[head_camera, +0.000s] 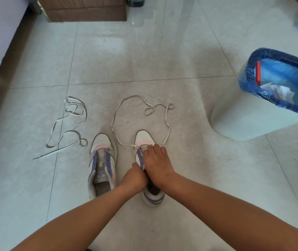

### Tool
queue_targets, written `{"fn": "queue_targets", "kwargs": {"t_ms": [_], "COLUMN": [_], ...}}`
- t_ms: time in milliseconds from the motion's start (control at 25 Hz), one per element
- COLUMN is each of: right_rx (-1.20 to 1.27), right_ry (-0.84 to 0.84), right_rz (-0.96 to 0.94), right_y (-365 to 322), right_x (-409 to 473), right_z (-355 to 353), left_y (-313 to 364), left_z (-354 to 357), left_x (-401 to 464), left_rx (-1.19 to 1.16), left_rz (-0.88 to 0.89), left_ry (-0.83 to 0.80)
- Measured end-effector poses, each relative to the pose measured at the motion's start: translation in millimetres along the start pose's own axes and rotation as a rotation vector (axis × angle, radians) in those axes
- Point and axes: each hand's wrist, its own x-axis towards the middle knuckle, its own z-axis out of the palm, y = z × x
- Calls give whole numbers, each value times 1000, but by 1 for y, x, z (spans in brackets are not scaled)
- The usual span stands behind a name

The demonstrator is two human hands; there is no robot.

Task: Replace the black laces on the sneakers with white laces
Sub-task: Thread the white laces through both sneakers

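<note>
Two white sneakers with purple eyelet strips stand on the tiled floor, toes pointing away from me. The left sneaker (102,165) has no lace in it. The right sneaker (144,138) has a white lace (114,113) passing through its lowest eyelets, both ends looping loose on the floor beyond the toe. My left hand (132,177) grips the right sneaker's left eyelet strip. My right hand (156,161) lies over its tongue with the fingers curled down; what they pinch is hidden. A second white lace (66,127) lies tangled to the left. No black laces are visible.
A white bin (244,115) lined with a blue bag stands at the right, holding crumpled paper. A brown wooden cabinet base (84,13) is at the far side. A wall with a dark skirting (5,60) runs along the left.
</note>
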Motion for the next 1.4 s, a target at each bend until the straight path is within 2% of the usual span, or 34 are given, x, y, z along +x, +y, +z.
{"fn": "queue_targets", "kwargs": {"t_ms": [80, 200, 320, 360, 440, 520, 600, 680, 720, 840, 920, 1040, 1200, 1400], "right_rx": [99, 391, 537, 559, 590, 586, 632, 764, 876, 1308, 1469, 1490, 1391, 1396], "right_ry": [73, 236, 203, 176, 121, 92, 48, 41, 41, -8, -9, -16, -7, -8], "right_rz": [-37, -256, -377, -364, -224, -97, -73, -34, 38, 395, 473, 429, 367, 281], "right_y": [3, 9, 10, 13, 23, 32, 33, 29, 27, 27, 24, 18, 19, 17], "right_x": [-1, -11, -29, -33, -36, -32, -27, -23, -21, -12, -10, -10, -9, -10], "right_z": [-9, -15, -24, -25, -26, -27, -28, -33, -36, -45, -46, -47, -46, -46], "left_y": [-3, -11, -15, -16, -16, -17, -14, -8, -6, 1, 8, 15, 13, 12], "left_z": [-6, -8, -10, -12, -21, -31, -41, -49, -51, -53, -52, -45, -47, -54], "left_x": [3, 3, -3, -3, -9, -18, -30, -40, -42, -48, -52, -57, -54, -50], "left_rx": [16, 127, 148, 85, 49, 36, -14, -13, -52, -248, -177, -14, -308, -380], "left_rz": [-24, 62, 102, 95, 111, 280, 555, 698, 699, 560, 512, 488, 393, 367], "left_ry": [-6, -44, -100, -94, -5, 118, 248, 344, 365, 327, 264, 130, 59, -38]}}
